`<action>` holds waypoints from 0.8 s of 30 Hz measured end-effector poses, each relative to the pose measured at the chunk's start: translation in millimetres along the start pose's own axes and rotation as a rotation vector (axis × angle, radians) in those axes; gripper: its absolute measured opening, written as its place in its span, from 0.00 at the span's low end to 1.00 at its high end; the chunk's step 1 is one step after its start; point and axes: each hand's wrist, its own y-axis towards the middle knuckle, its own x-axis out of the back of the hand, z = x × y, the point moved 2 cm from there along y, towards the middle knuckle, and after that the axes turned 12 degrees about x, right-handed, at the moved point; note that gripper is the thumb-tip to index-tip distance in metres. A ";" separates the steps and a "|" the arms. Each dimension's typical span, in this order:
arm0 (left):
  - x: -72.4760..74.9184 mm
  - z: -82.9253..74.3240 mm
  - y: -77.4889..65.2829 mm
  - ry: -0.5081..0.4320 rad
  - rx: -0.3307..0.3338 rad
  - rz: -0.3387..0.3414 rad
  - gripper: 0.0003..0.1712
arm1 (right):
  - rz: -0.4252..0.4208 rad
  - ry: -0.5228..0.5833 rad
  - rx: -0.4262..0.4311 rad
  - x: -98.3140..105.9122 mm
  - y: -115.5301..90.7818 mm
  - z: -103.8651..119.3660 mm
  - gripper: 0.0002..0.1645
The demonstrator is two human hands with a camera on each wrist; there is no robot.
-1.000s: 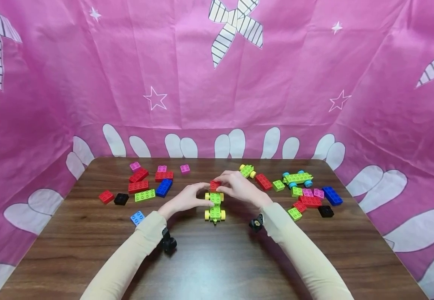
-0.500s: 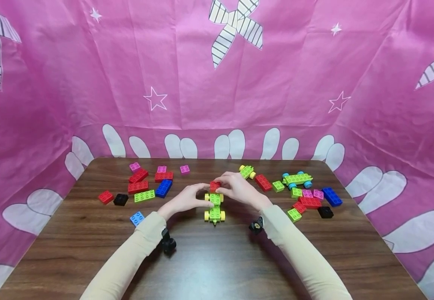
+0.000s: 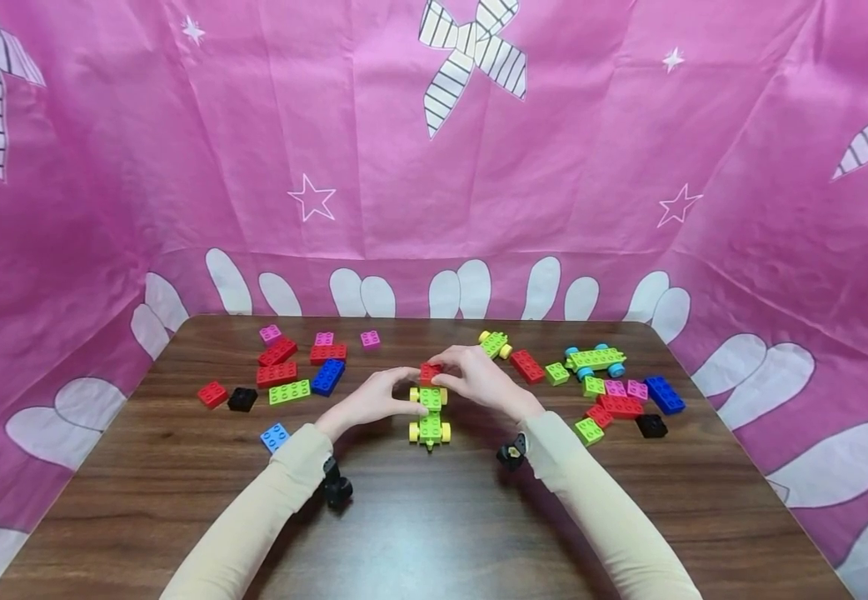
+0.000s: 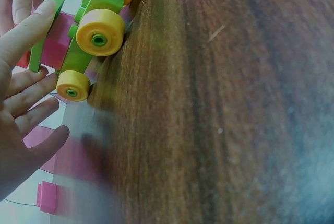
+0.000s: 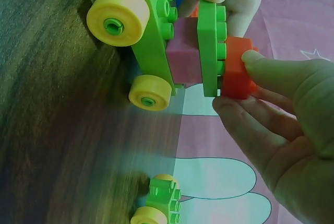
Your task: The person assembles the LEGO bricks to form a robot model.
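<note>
A lime-green toy car base (image 3: 430, 429) with yellow wheels stands mid-table, pointing away from me. On its far part sits a pink brick (image 5: 183, 51), topped by a thin lime-green brick (image 5: 209, 46). My right hand (image 3: 479, 379) pinches a red brick (image 5: 237, 65) between thumb and fingers, at the far end of that green brick's studs. From the left, my left hand (image 3: 374, 398) holds the green brick, its thumb at the near end. In the left wrist view, the left hand's other fingers (image 4: 34, 93) spread beside the car.
Red, blue, black, green and pink bricks lie at the left, with a blue brick (image 3: 327, 377) nearest the left hand. At the right are a small yellow-wheeled car base (image 3: 494, 342), a blue-wheeled one (image 3: 596, 358) and several loose bricks. A pink curtain (image 3: 374, 167) hangs behind the table.
Hardly anything differs: both hands stay at the car, and the red brick remains in the right hand with only a very slight shift toward me.
</note>
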 end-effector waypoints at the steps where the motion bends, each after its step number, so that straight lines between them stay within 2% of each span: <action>1: 0.0 0.1 0.1 0.001 -0.001 -0.001 0.40 | -0.003 -0.003 0.002 -0.1 0.2 0.4 0.14; 14: -0.1 0.0 -0.5 -0.009 -0.002 0.004 0.38 | -0.015 -0.075 0.041 -0.6 -0.8 4.6 0.15; 24: -0.6 -1.4 -0.5 -0.002 -0.006 0.006 0.39 | 0.043 -0.094 0.030 2.9 2.1 5.7 0.15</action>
